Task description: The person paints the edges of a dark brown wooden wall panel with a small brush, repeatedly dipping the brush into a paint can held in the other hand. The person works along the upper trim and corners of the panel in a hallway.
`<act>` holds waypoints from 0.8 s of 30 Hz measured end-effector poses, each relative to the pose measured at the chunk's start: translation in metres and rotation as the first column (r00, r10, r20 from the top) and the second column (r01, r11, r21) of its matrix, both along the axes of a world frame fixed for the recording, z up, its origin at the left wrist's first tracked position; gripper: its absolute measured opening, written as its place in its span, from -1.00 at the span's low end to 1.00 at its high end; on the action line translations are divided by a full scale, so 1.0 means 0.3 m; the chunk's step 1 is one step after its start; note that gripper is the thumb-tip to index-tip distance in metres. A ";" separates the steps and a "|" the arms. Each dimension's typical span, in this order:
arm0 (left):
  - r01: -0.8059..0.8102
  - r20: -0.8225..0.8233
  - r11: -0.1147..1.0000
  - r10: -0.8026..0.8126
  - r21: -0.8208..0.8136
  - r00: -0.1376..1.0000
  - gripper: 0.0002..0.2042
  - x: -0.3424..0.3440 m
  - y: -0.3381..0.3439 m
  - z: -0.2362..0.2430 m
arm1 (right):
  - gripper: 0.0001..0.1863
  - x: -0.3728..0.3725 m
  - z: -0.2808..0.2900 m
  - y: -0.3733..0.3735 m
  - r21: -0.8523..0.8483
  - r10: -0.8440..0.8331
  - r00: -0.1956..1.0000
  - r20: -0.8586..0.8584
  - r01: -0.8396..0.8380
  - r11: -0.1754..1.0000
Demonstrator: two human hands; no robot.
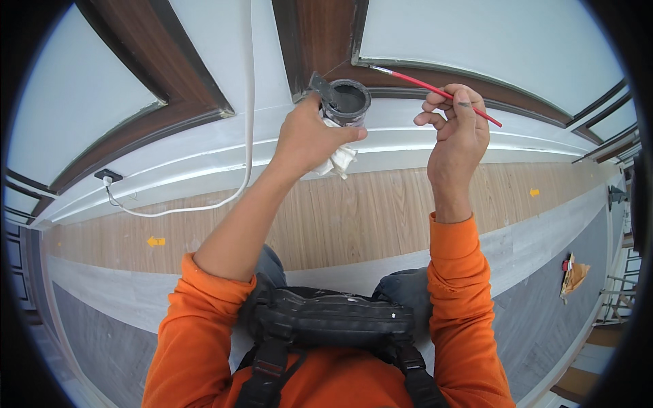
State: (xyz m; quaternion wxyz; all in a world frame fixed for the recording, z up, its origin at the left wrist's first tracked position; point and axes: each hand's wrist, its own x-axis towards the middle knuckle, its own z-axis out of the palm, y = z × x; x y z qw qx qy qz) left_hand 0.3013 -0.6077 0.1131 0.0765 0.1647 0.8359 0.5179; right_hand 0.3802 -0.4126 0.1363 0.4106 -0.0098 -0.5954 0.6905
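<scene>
My left hand (309,136) is closed around a small can of dark grey paint (349,102), held up in front of the wall. A putty knife (322,90) with a dark, stained blade leans at the can's left rim, and a crumpled white cloth (338,162) hangs below it in the same grip. Between the fingers of my right hand (459,129) is a thin red paintbrush (435,88). Its tip touches or nearly touches the inner lower-left corner of a brown wooden frame (408,76) around a pale panel (486,37). A dark smudge marks one finger.
A white cable (247,122) hangs left of my left hand and runs to a black wall socket (107,175). Another brown frame (146,88) is farther left. Orange arrow stickers (156,241) mark the wood-look floor (340,224). Brown paper (575,275) lies at the right.
</scene>
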 end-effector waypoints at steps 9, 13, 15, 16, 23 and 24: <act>0.009 -0.006 1.000 -0.009 -0.009 1.000 -0.34 0.008 0.008 0.023 | -0.73 -0.018 0.000 -0.021 0.108 -0.026 0.994 -0.102 0.037 0.993; -0.003 0.012 1.000 0.003 -0.020 1.000 -0.33 0.006 -0.004 0.014 | -0.72 -0.010 -0.003 -0.018 0.166 -0.030 0.996 -0.086 0.044 0.985; -0.008 0.006 0.999 0.008 -0.039 1.000 -0.33 0.006 -0.007 0.016 | -0.73 -0.017 -0.003 -0.027 0.183 -0.020 0.998 -0.060 0.031 0.983; -0.011 0.001 0.998 0.011 -0.060 1.000 -0.32 0.011 -0.008 0.025 | -0.74 -0.019 0.000 -0.033 0.168 -0.029 0.997 -0.072 0.041 0.985; 0.012 -0.013 0.998 -0.012 -0.064 1.000 -0.30 0.030 -0.017 0.036 | -0.75 -0.018 0.000 -0.030 0.171 -0.047 0.993 -0.108 0.066 0.983; 0.016 -0.017 0.998 -0.017 -0.063 1.000 -0.30 0.029 -0.020 0.030 | -0.75 -0.019 -0.001 -0.033 0.174 -0.051 0.993 -0.103 0.068 0.982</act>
